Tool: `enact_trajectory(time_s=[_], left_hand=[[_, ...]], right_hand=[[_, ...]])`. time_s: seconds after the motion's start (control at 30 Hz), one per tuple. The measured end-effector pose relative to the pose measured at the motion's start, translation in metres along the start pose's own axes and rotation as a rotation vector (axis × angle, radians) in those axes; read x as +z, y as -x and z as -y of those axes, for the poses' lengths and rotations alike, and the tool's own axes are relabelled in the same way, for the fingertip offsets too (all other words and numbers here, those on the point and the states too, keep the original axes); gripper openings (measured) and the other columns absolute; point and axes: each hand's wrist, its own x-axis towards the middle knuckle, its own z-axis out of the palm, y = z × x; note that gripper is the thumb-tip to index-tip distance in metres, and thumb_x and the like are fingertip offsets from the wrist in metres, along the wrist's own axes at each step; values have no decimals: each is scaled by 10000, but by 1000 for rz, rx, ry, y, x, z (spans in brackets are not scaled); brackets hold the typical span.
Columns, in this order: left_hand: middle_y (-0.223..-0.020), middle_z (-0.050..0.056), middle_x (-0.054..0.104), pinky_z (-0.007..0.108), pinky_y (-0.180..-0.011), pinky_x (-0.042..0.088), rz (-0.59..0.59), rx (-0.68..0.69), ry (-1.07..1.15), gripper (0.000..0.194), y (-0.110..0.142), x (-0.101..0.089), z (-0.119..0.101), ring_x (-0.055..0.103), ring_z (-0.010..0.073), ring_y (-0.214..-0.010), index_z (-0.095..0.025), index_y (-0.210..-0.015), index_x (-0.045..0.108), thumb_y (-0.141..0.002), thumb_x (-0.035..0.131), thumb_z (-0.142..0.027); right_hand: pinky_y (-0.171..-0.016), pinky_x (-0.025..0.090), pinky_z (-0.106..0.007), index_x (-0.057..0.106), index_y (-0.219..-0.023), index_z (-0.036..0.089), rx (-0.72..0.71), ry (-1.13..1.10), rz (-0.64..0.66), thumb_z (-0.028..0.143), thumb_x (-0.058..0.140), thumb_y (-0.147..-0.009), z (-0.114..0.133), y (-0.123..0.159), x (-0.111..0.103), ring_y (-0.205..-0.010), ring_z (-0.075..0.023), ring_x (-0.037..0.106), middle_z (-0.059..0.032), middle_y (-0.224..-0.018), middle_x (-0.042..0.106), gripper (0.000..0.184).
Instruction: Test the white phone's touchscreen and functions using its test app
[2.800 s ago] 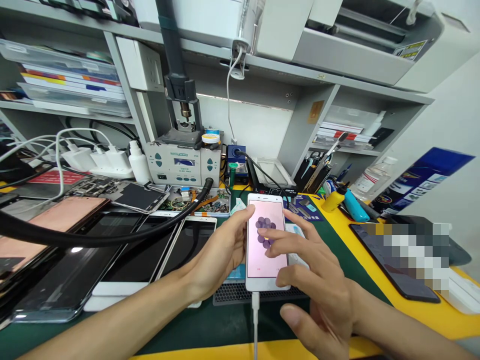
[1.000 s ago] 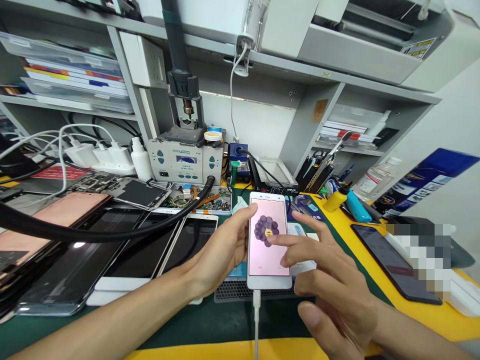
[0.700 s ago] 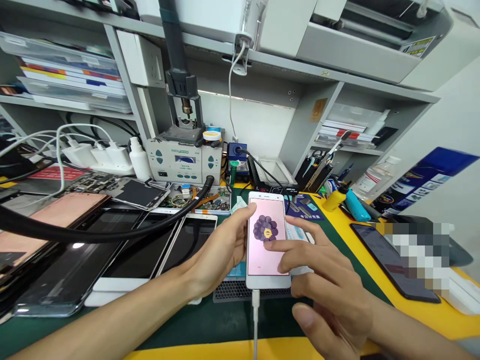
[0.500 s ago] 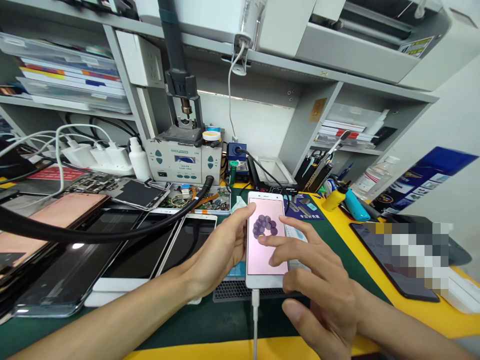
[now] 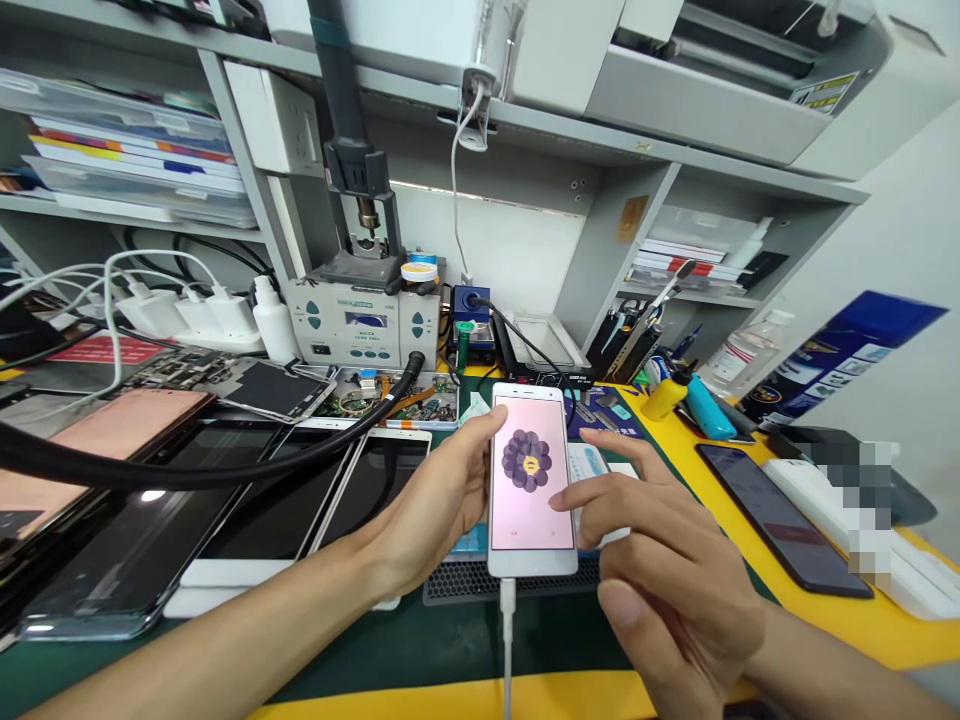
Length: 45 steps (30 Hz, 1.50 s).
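Observation:
A white smartphone [image 5: 532, 565] is held upright by my left hand [image 5: 450, 480], whose thumb lies along its upper left edge; the other fingers go behind it. Its pink screen shows a ring of dark purple circles around a small yellow figure. A white charging cable [image 5: 508, 605] is plugged into its bottom end. My right hand [image 5: 660, 560] is at the phone's right side with fingers apart and holds nothing. One fingertip is over the right edge of the screen; whether it touches the glass I cannot tell. Behind the phone's lower end is a black mesh-patterned strip [image 5: 457, 585].
Several phones, among them a dark phone [image 5: 127, 530], lie on the left under a thick black hose [image 5: 225, 478]. A hot-air station [image 5: 367, 330] stands behind a tray of circuit boards [image 5: 442, 405]. Another black phone [image 5: 780, 520] rests on the yellow edge at right.
My right hand has moved right, off the middle of the screen. The circles on the screen now form a full ring, with small text below. My left hand still holds the phone.

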Motion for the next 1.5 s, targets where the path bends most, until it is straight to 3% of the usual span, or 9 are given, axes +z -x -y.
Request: enact_trajectory(time_s=[0.3, 0.67, 0.87, 1.07, 1.33, 1.5], left_hand=[[-1122, 76, 724, 297, -806, 500, -24, -5, 24, 459, -1, 0, -1, 625, 186, -934, -173, -1211, 681, -941, 491, -492], [-1193, 79, 705, 301, -876, 486, -10, -6, 23, 485, -2, -1, 0, 618, 193, -1029, -179, -1259, 653, -940, 487, -504], [-1208, 76, 700, 320, -880, 494, -8, -12, 27, 460, -2, 0, 0, 623, 205, -1035, -189, -1287, 634, -943, 495, -461], [-1218, 74, 695, 329, -874, 499, -9, -9, 18, 481, -1, -2, 0, 625, 222, -1051, -200, -1295, 631, -940, 491, -494], [-1143, 76, 720, 289, -839, 499, -19, -13, 29, 450, -1, 0, -1, 622, 184, -994, -178, -1242, 661, -943, 496, -471], [-1155, 78, 716, 301, -868, 497, -7, -13, 37, 435, -1, 0, -1, 622, 189, -1013, -175, -1226, 668, -944, 498, -459]], right_hand=[[-1022, 451, -517, 517, -619, 186, -22, 21, 40, 137, 466, -714, -1, -1, 4, -802, -199, 710, -2, -675, 561, 119], [-981, 463, -537, 507, -605, 177, 19, 0, -10, 114, 459, -697, -2, 1, 1, -673, -150, 651, 13, -649, 534, 121], [-996, 459, -513, 524, -605, 177, 56, 42, -51, 93, 442, -718, -2, -2, -1, -740, -170, 692, 11, -651, 529, 162], [-1015, 456, -502, 547, -625, 171, 10, 59, 36, 108, 462, -709, -4, -2, 1, -831, -200, 717, -6, -672, 554, 135], [-996, 467, -499, 544, -609, 163, 47, 41, -62, 96, 453, -716, -2, -2, 2, -732, -154, 679, 5, -663, 552, 155], [-1022, 447, -504, 556, -626, 165, 66, 53, -48, 96, 457, -722, -3, -1, 1, -758, -164, 684, 5, -664, 550, 155]])
